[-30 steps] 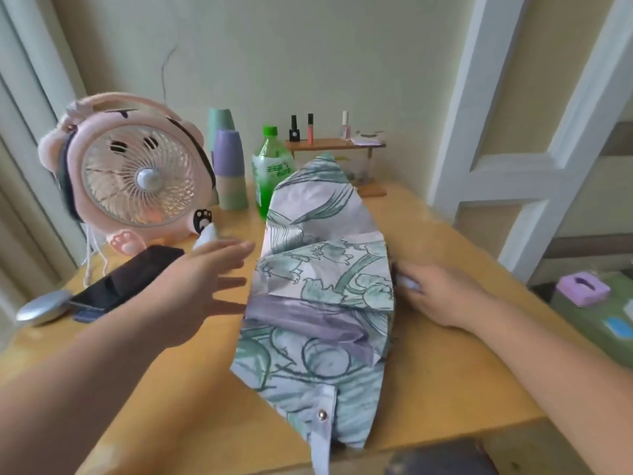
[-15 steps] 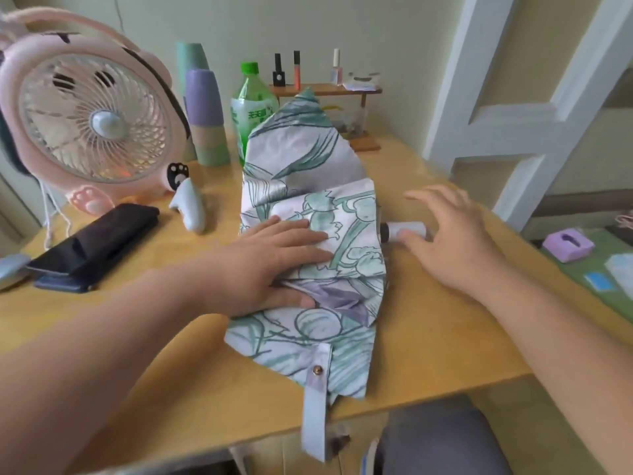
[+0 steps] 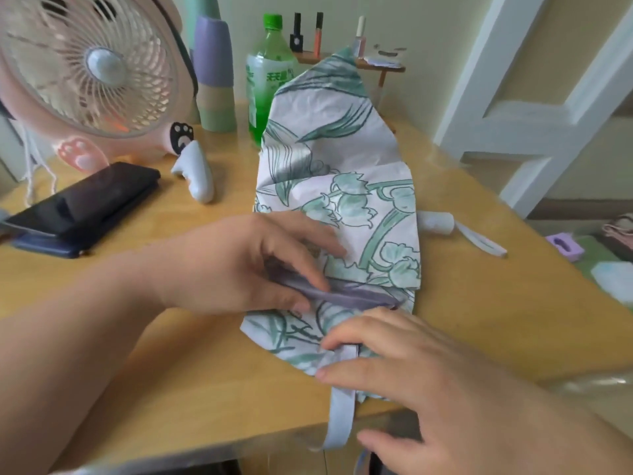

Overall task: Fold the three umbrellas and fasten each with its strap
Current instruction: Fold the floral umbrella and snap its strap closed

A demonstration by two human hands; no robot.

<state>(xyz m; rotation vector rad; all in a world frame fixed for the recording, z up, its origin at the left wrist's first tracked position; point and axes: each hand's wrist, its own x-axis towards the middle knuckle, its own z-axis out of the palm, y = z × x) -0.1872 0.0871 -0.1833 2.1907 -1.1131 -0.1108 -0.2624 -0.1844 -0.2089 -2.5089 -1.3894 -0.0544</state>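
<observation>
Umbrella (image 3: 335, 186) lies flat on table (image 3: 171, 371). Left hand (image 3: 239, 265), before flat on cloth, now pinches purple fold. Right hand (image 3: 411, 382) left handle (image 3: 436, 222), moved to near edge, fingers spread over strap (image 3: 342, 406).

Soft daylight, blurred, warped edges.

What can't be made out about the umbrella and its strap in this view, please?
Head view:
- Strap root and any fastener: covered by the right hand.
- Strap's free end: blurred below the table edge.
- Umbrella shaft and ribs: hidden under its own fabric.
- How much of the purple fold the left hand holds: hidden by its own fingers.
- Dark bundle at left: umbrella or not, too blurred to tell.
</observation>
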